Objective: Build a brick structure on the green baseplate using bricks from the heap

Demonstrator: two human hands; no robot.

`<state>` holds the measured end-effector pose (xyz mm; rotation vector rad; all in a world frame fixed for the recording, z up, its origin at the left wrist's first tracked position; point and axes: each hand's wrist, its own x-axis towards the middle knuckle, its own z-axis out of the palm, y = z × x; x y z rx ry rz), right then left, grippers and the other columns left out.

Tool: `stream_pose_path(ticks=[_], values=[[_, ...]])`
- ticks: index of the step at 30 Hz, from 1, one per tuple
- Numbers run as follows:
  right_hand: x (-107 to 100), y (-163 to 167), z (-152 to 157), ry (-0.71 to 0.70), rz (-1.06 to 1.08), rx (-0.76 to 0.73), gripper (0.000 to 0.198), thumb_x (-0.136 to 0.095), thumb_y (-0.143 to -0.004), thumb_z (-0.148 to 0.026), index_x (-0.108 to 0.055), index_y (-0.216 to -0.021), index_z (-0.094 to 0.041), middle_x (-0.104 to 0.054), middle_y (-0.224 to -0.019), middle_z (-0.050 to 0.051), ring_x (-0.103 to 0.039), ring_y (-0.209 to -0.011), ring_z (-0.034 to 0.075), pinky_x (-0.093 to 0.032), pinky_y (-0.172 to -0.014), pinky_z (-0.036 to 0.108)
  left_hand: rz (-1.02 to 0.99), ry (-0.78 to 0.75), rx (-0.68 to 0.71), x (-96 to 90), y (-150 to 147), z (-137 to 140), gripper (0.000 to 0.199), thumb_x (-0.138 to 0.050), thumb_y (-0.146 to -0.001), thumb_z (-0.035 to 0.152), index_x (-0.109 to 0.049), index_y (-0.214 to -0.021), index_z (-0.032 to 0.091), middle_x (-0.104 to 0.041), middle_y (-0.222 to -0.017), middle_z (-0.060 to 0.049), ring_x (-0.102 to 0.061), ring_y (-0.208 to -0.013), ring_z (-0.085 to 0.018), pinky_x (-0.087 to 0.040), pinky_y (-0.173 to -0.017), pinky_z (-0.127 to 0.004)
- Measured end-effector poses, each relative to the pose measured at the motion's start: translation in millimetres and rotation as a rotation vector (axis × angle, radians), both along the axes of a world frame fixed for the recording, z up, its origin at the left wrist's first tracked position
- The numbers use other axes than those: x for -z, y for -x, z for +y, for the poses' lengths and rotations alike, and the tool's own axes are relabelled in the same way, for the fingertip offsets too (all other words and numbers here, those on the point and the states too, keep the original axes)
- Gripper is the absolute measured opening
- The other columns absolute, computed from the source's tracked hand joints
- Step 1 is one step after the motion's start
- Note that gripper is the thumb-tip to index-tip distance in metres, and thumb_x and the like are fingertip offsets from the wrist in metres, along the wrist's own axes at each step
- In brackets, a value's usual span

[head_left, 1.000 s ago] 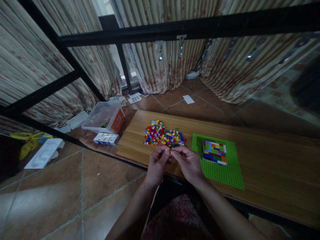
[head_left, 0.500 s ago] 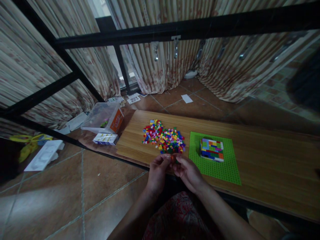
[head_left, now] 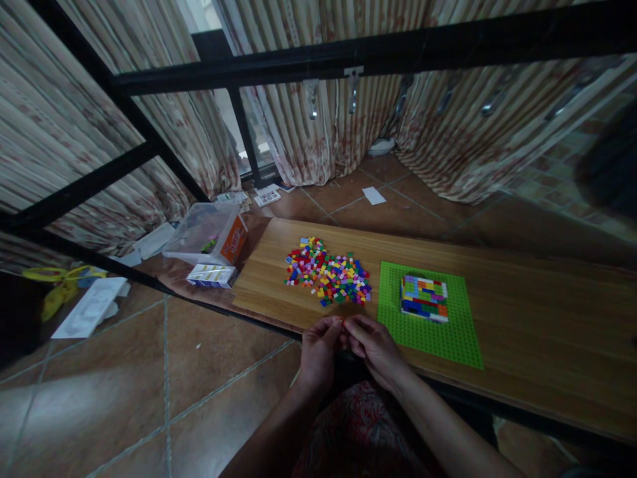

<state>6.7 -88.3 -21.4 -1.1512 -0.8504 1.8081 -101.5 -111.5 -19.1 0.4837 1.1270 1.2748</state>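
Note:
My left hand [head_left: 319,348] and my right hand [head_left: 374,346] meet at the table's near edge, both closed with thumbs and fingertips pinched together. Between the fingertips a speck of a small orange-red toy brick [head_left: 344,322] shows; most of it is covered by the fingers. Just beyond my hands lies a loose heap of small coloured toy bricks [head_left: 343,275]. To the right, a green baseplate [head_left: 432,348] carries a low, multicoloured block of joined bricks [head_left: 424,299].
The wooden table [head_left: 542,318] runs off to the right. At its left end stand a clear plastic bin [head_left: 192,232] with an orange label and a small white box [head_left: 212,275]. A black metal frame [head_left: 279,70] crosses in front of curtains [head_left: 318,146].
Both hands have drawn slightly down towards my body, still together. The orange-red brick, plainer before, is now mostly covered by my fingers. The heap and baseplate have stayed put.

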Motion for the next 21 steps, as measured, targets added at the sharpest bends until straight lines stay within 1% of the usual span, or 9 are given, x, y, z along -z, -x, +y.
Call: stream_pose_path(ticks=[2,3,6,8,11,13,16,18,21], values=[[3.7,-3.1,5.2,-0.041,-0.119,-0.025,0.038,-0.070,-0.073,-0.055,-0.064,-0.076,-0.017,-0.045,-0.049,-0.007,-0.035,-0.042,0.007,-0.024,-0.041,0.021,0.084,0.018,-0.003,4.8,3.5,4.5,0.028,-0.069,-0.076,0.041,-0.062,-0.071,0.014,-0.055,-0.060,0.002,-0.049,-0.054,-0.009,-0.039,-0.057,-0.022],[5.7,-5.1,9.6,-0.098,-0.228,-0.038,0.036,-0.068,-0.075,-0.053,-0.064,-0.076,-0.018,-0.047,-0.050,-0.006,-0.038,-0.043,0.008,-0.027,-0.042,0.022,0.173,0.017,-0.018,7.1,6.5,8.0,0.026,-0.069,-0.076,0.039,-0.062,-0.073,0.015,-0.057,-0.062,0.002,-0.050,-0.055,-0.009,-0.040,-0.058,-0.022],[11.3,-10.2,27.5,-0.382,-0.642,-0.074,0.022,-0.062,-0.079,-0.041,-0.066,-0.076,-0.020,-0.060,-0.062,-0.002,-0.052,-0.054,0.013,-0.039,-0.054,0.026,0.579,-0.042,-0.048,12.7,17.8,22.0,0.014,-0.067,-0.076,0.031,-0.066,-0.080,0.017,-0.064,-0.071,0.000,-0.056,-0.065,-0.012,-0.042,-0.064,-0.024],[14.9,-10.7,39.8,-0.551,-0.867,-0.094,0.014,-0.058,-0.080,-0.030,-0.066,-0.076,-0.020,-0.065,-0.071,0.001,-0.058,-0.064,0.016,-0.044,-0.064,0.029,0.838,-0.102,-0.024,15.4,23.9,32.1,0.009,-0.063,-0.078,0.025,-0.067,-0.081,0.018,-0.067,-0.076,-0.002,-0.059,-0.072,-0.015,-0.043,-0.069,-0.025],[20.1,-6.8,51.9,-0.692,-1.066,-0.123,0.013,-0.052,-0.082,-0.018,-0.064,-0.078,-0.019,-0.066,-0.080,0.005,-0.060,-0.074,0.018,-0.046,-0.073,0.031,1.059,-0.178,0.011,18.2,27.3,43.5,0.008,-0.060,-0.078,0.019,-0.068,-0.080,0.020,-0.068,-0.077,-0.003,-0.061,-0.075,-0.017,-0.043,-0.072,-0.027],[23.2,-3.7,54.5,-0.762,-1.123,-0.137,0.015,-0.050,-0.083,-0.013,-0.064,-0.081,-0.019,-0.066,-0.085,0.007,-0.061,-0.081,0.020,-0.046,-0.077,0.031,1.113,-0.207,0.015,20.2,26.7,47.1,0.010,-0.060,-0.079,0.018,-0.068,-0.083,0.020,-0.068,-0.079,-0.004,-0.061,-0.075,-0.017,-0.043,-0.073,-0.028],[24.9,-2.1,54.1,-0.822,-1.127,-0.141,0.016,-0.051,-0.083,-0.011,-0.064,-0.088,-0.018,-0.065,-0.091,0.008,-0.061,-0.088,0.021,-0.047,-0.081,0.032,1.115,-0.234,0.008,23.5,25.6,47.1,0.012,-0.060,-0.080,0.020,-0.067,-0.089,0.020,-0.068,-0.082,-0.004,-0.062,-0.075,-0.017,-0.044,-0.073,-0.028],[22.2,-2.3,55.1,-0.840,-1.116,-0.131,0.017,-0.052,-0.084,-0.012,-0.065,-0.093,-0.018,-0.065,-0.095,0.009,-0.062,-0.089,0.022,-0.048,-0.081,0.032,1.086,-0.256,-0.010,25.4,25.8,45.3,0.013,-0.061,-0.080,0.020,-0.067,-0.091,0.020,-0.068,-0.083,-0.004,-0.062,-0.074,-0.017,-0.045,-0.073,-0.027],[11.8,0.9,64.1,-0.851,-1.144,-0.133,0.019,-0.049,-0.089,-0.018,-0.067,-0.096,-0.020,-0.065,-0.099,0.008,-0.062,-0.089,0.021,-0.048,-0.081,0.032,1.041,-0.289,-0.022,27.0,26.8,42.4,0.014,-0.062,-0.079,0.019,-0.067,-0.092,0.021,-0.067,-0.083,-0.003,-0.061,-0.076,-0.016,-0.046,-0.075,-0.027]])
